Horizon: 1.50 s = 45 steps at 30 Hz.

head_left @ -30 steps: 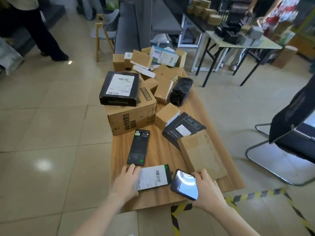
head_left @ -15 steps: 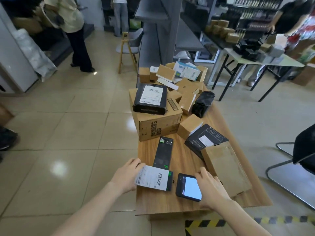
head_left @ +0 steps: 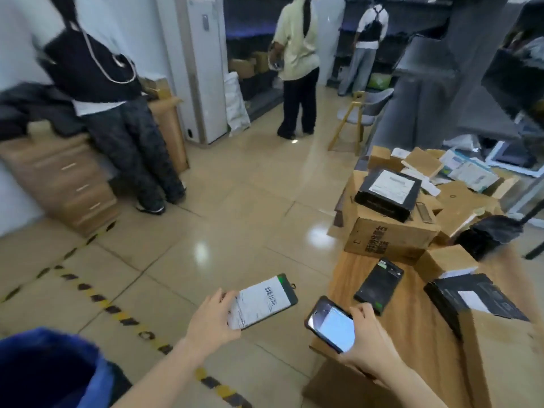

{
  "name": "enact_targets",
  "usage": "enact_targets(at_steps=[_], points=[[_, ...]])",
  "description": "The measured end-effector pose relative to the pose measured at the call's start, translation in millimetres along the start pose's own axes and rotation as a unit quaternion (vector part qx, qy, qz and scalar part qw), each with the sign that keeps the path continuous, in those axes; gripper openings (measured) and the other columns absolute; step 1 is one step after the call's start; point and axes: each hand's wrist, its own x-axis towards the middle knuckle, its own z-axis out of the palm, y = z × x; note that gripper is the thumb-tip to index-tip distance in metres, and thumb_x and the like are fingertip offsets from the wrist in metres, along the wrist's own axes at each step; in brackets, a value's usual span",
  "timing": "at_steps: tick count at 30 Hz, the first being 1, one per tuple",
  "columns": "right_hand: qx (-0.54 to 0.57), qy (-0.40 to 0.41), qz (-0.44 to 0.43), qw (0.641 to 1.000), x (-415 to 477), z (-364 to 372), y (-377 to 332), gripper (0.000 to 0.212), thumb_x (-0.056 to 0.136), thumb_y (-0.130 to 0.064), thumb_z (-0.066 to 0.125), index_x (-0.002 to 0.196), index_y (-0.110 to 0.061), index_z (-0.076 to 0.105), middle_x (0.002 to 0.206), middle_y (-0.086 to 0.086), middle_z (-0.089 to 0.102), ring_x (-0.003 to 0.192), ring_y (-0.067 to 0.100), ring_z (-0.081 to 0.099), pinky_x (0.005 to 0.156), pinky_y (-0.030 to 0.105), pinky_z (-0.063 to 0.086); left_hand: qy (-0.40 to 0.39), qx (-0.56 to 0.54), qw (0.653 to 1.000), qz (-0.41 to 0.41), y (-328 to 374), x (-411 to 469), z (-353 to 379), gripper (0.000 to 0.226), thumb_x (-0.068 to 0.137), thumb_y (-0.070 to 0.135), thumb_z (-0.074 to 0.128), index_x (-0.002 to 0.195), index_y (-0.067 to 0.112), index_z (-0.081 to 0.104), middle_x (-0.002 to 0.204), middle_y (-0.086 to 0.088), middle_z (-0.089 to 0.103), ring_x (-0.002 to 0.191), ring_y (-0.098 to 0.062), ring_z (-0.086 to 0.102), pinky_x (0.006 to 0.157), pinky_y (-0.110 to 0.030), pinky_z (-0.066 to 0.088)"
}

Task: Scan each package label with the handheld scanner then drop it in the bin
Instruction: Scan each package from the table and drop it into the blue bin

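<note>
My left hand (head_left: 215,319) grips a flat black package (head_left: 263,301) with a white barcode label, held in the air over the floor to the left of the wooden table (head_left: 412,325). My right hand (head_left: 366,340) holds the handheld scanner (head_left: 331,323), a phone-like device with a lit screen, at the table's near left corner. A blue bin (head_left: 50,369) shows at the bottom left corner of the view. Several more packages lie on the table: a slim black one (head_left: 379,285), a black box with a white label (head_left: 388,189) on a big cardboard box (head_left: 388,234), and brown boxes behind.
Yellow-black tape (head_left: 117,310) runs across the tiled floor between bin and table. A person in dark patterned trousers (head_left: 132,148) stands by wooden drawers (head_left: 64,184) at left. Two more people stand at the back near shelves. A chair (head_left: 362,113) stands beyond the table.
The view has swung left. My left hand has lifted the labelled package off the table and carried it left over the floor. The blue bin has come into view.
</note>
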Motion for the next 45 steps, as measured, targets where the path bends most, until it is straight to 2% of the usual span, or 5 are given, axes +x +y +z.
enact_targets(at_steps=[10,16,25,30,45], points=[[0.068,-0.158,-0.202,0.964,-21,118,-219,0.081,0.043,-0.042,0.074,0.116,-0.027,0.042,0.100,-0.011,0.028,0.081,0.005,0.048,0.052,0.015,0.039,0.104,-0.054,0.906,-0.407,-169,-261,-36,0.062,0.058,0.060,0.062,0.112,0.037,0.042,0.100,0.010,0.045,0.094,-0.018,0.054,0.071,-0.034,0.045],[0.061,-0.209,-0.296,0.930,-42,164,-352,0.083,0.039,-0.041,0.073,0.114,-0.028,0.044,0.101,-0.011,0.031,0.086,0.006,0.047,0.069,0.024,0.050,0.139,-0.105,0.799,-0.576,-254,-355,-36,0.069,0.062,0.063,0.067,0.119,0.033,0.042,0.104,0.005,0.044,0.097,-0.024,0.059,0.074,-0.033,0.046],[0.090,-0.283,-0.270,0.916,-35,301,-543,0.073,0.040,-0.036,0.070,0.109,-0.028,0.047,0.108,-0.011,0.034,0.091,0.005,0.055,0.075,0.025,0.050,0.085,-0.154,0.739,-0.650,-434,-375,-14,0.073,0.066,0.065,0.067,0.124,0.029,0.040,0.101,0.004,0.039,0.095,-0.023,0.061,0.072,-0.030,0.044],[0.087,-0.309,-0.239,0.916,-11,412,-614,0.088,0.047,-0.029,0.080,0.126,-0.017,0.043,0.114,-0.007,0.029,0.094,0.009,0.048,0.079,0.019,0.040,0.079,-0.203,0.695,-0.686,-530,-343,38,0.072,0.069,0.063,0.068,0.127,0.027,0.041,0.101,0.003,0.036,0.095,-0.028,0.060,0.072,-0.032,0.042],[-0.005,-0.364,-0.176,0.915,66,752,-617,0.081,0.047,-0.023,0.086,0.117,-0.005,0.050,0.109,0.001,0.030,0.089,0.021,0.050,0.080,0.033,0.049,0.028,-0.273,0.582,-0.765,-696,-294,305,0.065,0.087,0.053,0.061,0.138,0.021,0.033,0.124,-0.011,0.036,0.099,-0.030,0.058,0.072,-0.036,0.054]])
